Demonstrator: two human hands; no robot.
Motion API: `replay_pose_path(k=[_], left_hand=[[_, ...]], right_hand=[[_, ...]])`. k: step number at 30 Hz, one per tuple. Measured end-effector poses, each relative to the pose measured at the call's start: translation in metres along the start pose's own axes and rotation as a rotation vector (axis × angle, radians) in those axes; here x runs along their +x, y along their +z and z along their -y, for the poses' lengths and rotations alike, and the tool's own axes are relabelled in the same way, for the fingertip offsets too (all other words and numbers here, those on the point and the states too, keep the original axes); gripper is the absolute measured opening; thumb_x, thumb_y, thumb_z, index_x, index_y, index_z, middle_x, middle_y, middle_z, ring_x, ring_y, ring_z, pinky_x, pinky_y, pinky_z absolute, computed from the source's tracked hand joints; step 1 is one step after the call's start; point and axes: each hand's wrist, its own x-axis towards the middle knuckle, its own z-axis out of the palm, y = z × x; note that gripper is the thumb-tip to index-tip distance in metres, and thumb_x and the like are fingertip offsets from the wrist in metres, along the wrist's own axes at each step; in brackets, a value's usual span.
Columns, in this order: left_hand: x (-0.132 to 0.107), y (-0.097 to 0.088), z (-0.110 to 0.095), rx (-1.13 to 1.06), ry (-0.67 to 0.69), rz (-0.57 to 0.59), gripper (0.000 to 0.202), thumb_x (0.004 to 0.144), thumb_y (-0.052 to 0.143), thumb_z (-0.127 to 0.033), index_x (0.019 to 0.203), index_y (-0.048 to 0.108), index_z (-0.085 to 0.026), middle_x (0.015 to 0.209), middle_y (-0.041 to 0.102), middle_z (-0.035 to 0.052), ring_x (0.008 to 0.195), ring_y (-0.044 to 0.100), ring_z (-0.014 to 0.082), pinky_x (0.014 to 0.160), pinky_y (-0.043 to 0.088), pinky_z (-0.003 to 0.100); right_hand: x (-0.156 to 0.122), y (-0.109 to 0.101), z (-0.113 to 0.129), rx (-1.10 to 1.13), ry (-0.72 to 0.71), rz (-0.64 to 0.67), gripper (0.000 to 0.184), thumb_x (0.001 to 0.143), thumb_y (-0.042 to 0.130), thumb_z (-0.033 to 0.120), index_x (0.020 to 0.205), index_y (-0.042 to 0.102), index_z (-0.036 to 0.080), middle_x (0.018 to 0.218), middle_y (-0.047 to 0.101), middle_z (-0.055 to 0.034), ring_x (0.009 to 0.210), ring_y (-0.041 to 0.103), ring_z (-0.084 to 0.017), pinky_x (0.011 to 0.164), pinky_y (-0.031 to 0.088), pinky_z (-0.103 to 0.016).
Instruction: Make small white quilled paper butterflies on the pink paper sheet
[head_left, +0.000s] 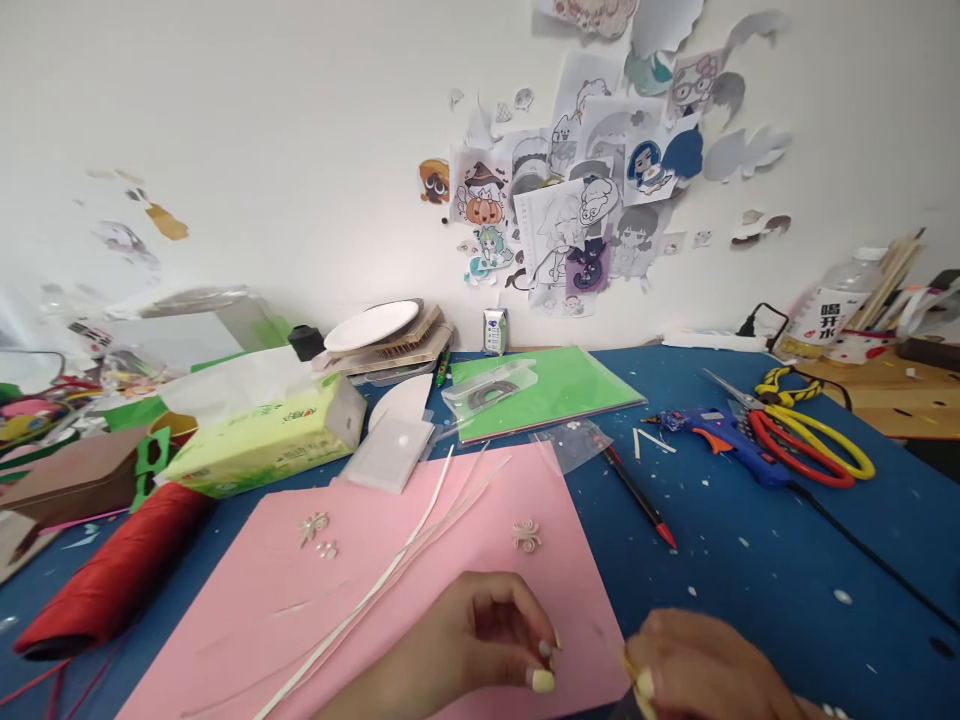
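Note:
My left hand (480, 640) rests on the near edge of a pink paper sheet (315, 590), fingers curled in. My right hand (705, 665) is just to its right, fingers pinched on something thin and pale that I cannot make out. Long white paper strips (420, 540) lie across the pink sheet beside my left hand. Small curled paper shapes (526, 535) and another group of paper shapes (315, 530) sit farther up the sheet.
On the blue table: a red pen (637, 495), a blue glue gun (720, 432), red and yellow scissors (802, 440), a green sheet (555, 385), a tissue pack (262, 440), a red roll (112, 580). A water bottle (832, 305) stands at the right; drawings (570, 200) cover the wall.

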Motion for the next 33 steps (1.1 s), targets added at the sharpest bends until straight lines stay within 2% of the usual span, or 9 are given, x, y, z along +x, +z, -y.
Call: replay_pose_path(k=[2, 3, 6, 10, 13, 16, 21, 28, 33], left_hand=[[0.001, 0.0, 0.001, 0.028, 0.045, -0.006, 0.021, 0.051, 0.076, -0.015, 0.063, 0.06, -0.01, 0.061, 0.06, -0.0004, 0.055, 0.052, 0.0064, 0.054, 0.039, 0.018], [0.002, 0.001, 0.001, 0.04, 0.06, -0.008, 0.021, 0.051, 0.076, -0.016, 0.064, 0.06, -0.01, 0.061, 0.06, -0.0004, 0.055, 0.052, 0.0061, 0.055, 0.039, 0.018], [0.004, 0.004, -0.002, 0.058, 0.087, -0.009, 0.019, 0.054, 0.075, -0.017, 0.067, 0.061, -0.011, 0.063, 0.06, -0.0003, 0.058, 0.053, 0.0066, 0.057, 0.039, 0.018], [0.009, 0.01, -0.008, 0.043, 0.162, -0.047, 0.019, 0.059, 0.073, -0.016, 0.073, 0.062, -0.013, 0.072, 0.062, 0.0001, 0.069, 0.055, 0.0084, 0.066, 0.041, 0.019], [0.015, 0.017, -0.012, 0.032, 0.215, -0.096, 0.018, 0.06, 0.072, -0.016, 0.074, 0.062, -0.013, 0.073, 0.061, 0.0005, 0.07, 0.055, 0.0094, 0.067, 0.041, 0.02], [0.023, 0.024, -0.012, 0.02, 0.287, -0.158, 0.014, 0.061, 0.071, -0.016, 0.072, 0.061, -0.015, 0.069, 0.059, -0.002, 0.066, 0.053, 0.0075, 0.065, 0.041, 0.018], [0.027, 0.026, -0.006, 0.009, 0.343, -0.207, 0.012, 0.062, 0.071, -0.017, 0.068, 0.061, -0.014, 0.063, 0.059, -0.0032, 0.061, 0.052, 0.0063, 0.06, 0.041, 0.017], [0.016, 0.023, -0.006, -0.09, 0.296, -0.089, 0.01, 0.062, 0.07, -0.011, 0.07, 0.065, -0.013, 0.066, 0.064, -0.0011, 0.062, 0.058, 0.0072, 0.061, 0.045, 0.017], [0.011, 0.027, -0.007, -0.133, 0.244, -0.033, 0.011, 0.062, 0.069, -0.008, 0.072, 0.066, -0.013, 0.069, 0.066, -0.0002, 0.062, 0.059, 0.007, 0.061, 0.046, 0.017]], right_hand=[[0.002, -0.001, -0.003, 0.001, 0.096, 0.114, 0.017, 0.082, 0.033, 0.007, 0.094, 0.04, 0.017, 0.058, 0.055, 0.0014, 0.048, 0.049, -0.009, 0.049, 0.043, -0.02], [0.002, -0.002, -0.005, 0.032, 0.089, 0.137, 0.019, 0.081, 0.036, 0.006, 0.096, 0.039, 0.017, 0.062, 0.055, 0.0005, 0.05, 0.05, -0.009, 0.05, 0.043, -0.02], [0.0, -0.004, -0.014, 0.081, 0.187, 0.213, 0.019, 0.082, 0.04, 0.018, 0.1, 0.038, 0.018, 0.068, 0.054, 0.0, 0.051, 0.049, -0.009, 0.049, 0.043, -0.019], [-0.003, -0.006, -0.025, 0.123, 0.347, 0.231, 0.023, 0.085, 0.039, 0.035, 0.102, 0.037, 0.021, 0.066, 0.054, 0.0016, 0.054, 0.051, -0.01, 0.051, 0.043, -0.021], [-0.002, -0.007, -0.028, 0.136, 0.349, 0.196, 0.037, 0.085, 0.026, 0.051, 0.103, 0.038, 0.021, 0.066, 0.053, 0.0006, 0.054, 0.051, -0.012, 0.049, 0.042, -0.022], [-0.002, -0.009, -0.03, 0.152, 0.358, 0.143, 0.047, 0.084, 0.015, 0.056, 0.105, 0.037, 0.02, 0.065, 0.049, 0.0006, 0.056, 0.05, -0.013, 0.049, 0.042, -0.023], [-0.004, -0.009, -0.029, 0.194, 0.325, 0.114, 0.037, 0.084, 0.027, 0.053, 0.103, 0.036, 0.023, 0.067, 0.048, 0.0021, 0.054, 0.049, -0.01, 0.049, 0.042, -0.019], [-0.002, -0.007, -0.019, 0.262, 0.213, 0.16, 0.042, 0.078, 0.038, 0.057, 0.102, 0.035, 0.023, 0.063, 0.046, 0.004, 0.047, 0.043, -0.008, 0.044, 0.039, -0.016], [0.002, -0.01, -0.013, 0.204, 0.109, 0.131, 0.039, 0.08, 0.042, 0.052, 0.103, 0.036, 0.021, 0.061, 0.047, 0.0032, 0.047, 0.045, -0.009, 0.045, 0.039, -0.019]])
